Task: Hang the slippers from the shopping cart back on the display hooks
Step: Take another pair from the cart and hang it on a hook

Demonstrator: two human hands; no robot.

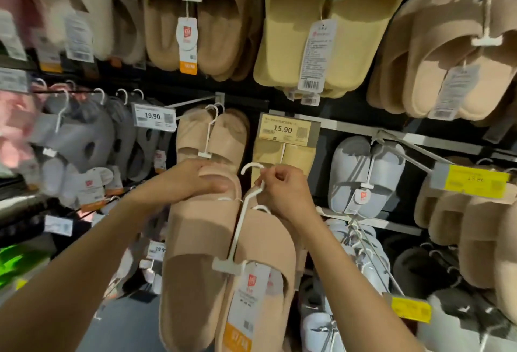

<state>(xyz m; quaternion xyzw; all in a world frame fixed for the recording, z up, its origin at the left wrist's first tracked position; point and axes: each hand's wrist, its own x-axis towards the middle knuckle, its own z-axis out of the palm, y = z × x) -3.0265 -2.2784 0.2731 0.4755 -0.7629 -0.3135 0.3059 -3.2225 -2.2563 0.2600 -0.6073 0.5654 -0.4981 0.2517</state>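
Note:
A pair of beige slippers (201, 242) on a white plastic hanger (243, 211) is held up in front of the display wall. My left hand (193, 181) grips the toe end of the left slipper from above. My right hand (282, 192) pinches the hanger's stem just under its hook, which curves up near a metal display hook (193, 101) carrying a matching beige pair (212, 133). A white and orange tag (246, 301) hangs from the held pair. The shopping cart is out of view.
The wall is packed with hanging slippers: yellow ones (327, 24) and tan ones (201, 15) above, grey ones (366, 172) to the right, grey and pink ones at left. Price labels 19.90 (154, 118) and 15.90 (284, 130) stick out on hook ends.

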